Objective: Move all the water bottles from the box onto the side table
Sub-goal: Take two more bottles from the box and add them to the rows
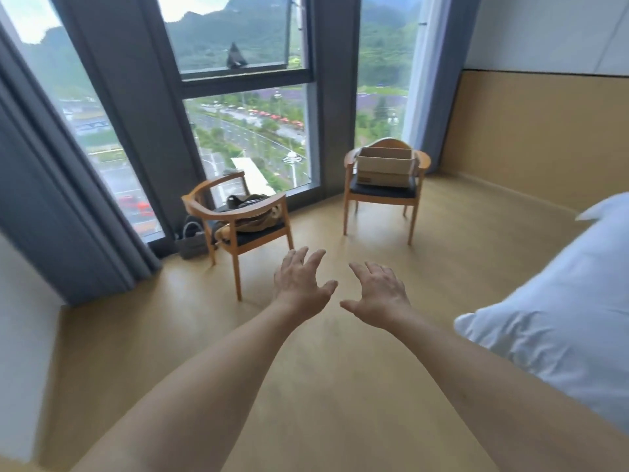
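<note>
An open cardboard box (384, 168) sits on the seat of the right wooden chair (381, 194) near the window. Its inside is hidden from here, and no water bottle shows. My left hand (299, 282) and my right hand (377, 294) are stretched out side by side above the floor, palms down, fingers spread, holding nothing. Both are well short of the box. No side table is in view.
A second wooden chair (238, 219) at the left carries bags, with a grey bag (191, 241) on the floor beside it. A bed with white bedding (561, 301) fills the right. Grey curtains (51, 199) hang at the left. Tan floor (316, 369) lies between me and the chairs.
</note>
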Demonstrator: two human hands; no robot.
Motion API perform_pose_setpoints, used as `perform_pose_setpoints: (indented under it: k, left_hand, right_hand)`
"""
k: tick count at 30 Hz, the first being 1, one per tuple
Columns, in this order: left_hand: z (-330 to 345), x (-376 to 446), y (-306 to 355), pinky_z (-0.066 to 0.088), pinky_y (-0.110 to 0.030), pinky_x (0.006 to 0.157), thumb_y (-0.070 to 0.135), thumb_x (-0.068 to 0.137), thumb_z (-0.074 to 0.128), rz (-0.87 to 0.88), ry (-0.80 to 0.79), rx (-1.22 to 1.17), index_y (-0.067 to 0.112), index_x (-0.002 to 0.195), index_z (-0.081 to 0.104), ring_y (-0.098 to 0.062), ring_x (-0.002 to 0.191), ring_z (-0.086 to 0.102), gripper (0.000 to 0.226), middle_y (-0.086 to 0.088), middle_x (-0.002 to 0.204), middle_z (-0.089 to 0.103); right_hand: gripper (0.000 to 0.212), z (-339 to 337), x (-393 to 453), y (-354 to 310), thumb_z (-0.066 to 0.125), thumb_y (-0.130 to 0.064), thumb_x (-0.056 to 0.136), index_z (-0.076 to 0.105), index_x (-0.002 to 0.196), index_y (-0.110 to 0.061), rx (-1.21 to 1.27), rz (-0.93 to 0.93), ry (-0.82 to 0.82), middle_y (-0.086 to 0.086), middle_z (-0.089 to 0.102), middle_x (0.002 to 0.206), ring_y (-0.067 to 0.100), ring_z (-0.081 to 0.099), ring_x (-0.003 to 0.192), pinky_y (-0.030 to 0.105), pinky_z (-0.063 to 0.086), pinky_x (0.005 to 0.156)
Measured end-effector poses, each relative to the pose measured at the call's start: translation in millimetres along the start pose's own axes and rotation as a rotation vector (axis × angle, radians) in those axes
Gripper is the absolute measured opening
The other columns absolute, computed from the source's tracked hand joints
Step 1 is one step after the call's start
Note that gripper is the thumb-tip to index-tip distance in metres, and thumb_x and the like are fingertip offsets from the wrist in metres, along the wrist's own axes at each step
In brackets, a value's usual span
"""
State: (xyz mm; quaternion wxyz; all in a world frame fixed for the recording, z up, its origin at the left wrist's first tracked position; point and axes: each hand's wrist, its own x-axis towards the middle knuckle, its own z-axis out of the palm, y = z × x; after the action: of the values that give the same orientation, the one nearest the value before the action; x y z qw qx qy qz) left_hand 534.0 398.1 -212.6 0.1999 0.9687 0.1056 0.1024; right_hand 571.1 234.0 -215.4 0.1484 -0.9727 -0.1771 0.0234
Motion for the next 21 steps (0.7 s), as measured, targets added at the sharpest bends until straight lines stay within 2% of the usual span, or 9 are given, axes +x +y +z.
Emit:
perform_pose_setpoints:
  k: [5,11,17,21]
  left_hand:
    - [44.4,61.6,41.2,0.018,-0.048,0.12,0.058,0.088,0.06,0.083,-0.076,-0.037,0.04,0.152,0.031,-0.024,0.152,0.014,0.073,0.0,0.164,0.025]
    - [86.2,154.6,56.3,0.017,-0.048,0.121,0.059,0.088,0.059,0.169,-0.129,-0.053,0.04,0.152,0.031,-0.025,0.152,0.015,0.073,0.0,0.164,0.026]
    - [122.4,286.3,52.8,0.02,-0.049,0.12,0.057,0.088,0.061,0.239,-0.172,-0.075,0.04,0.152,0.03,-0.025,0.152,0.014,0.073,0.0,0.164,0.025]
    - [143.9,387.7,50.7,0.02,-0.049,0.121,0.057,0.088,0.062,0.22,-0.212,-0.107,0.039,0.153,0.031,-0.025,0.152,0.014,0.074,0.0,0.164,0.025]
  right_hand:
    - [0.085,-7.2,44.4,57.2,0.063,-0.061,0.082,0.024,0.152,-0.034,-0.017,0.114,-0.028,0.004,0.024,0.161,0.027,0.021,0.145,0.044,0.025,0.113]
    - [0.085,-3.9,122.8,97.3,0.063,-0.06,0.082,0.024,0.153,-0.034,-0.018,0.198,-0.016,0.005,0.022,0.161,0.027,0.02,0.146,0.043,0.023,0.114]
    - [0.086,1.4,242.5,126.0,0.064,-0.059,0.082,0.022,0.153,-0.035,0.005,0.282,0.023,0.004,0.022,0.161,0.026,0.017,0.147,0.044,0.022,0.117]
    - [0.085,-3.7,331.4,140.1,0.064,-0.058,0.082,0.022,0.153,-0.036,0.008,0.342,0.02,0.003,0.022,0.161,0.026,0.016,0.147,0.044,0.021,0.117]
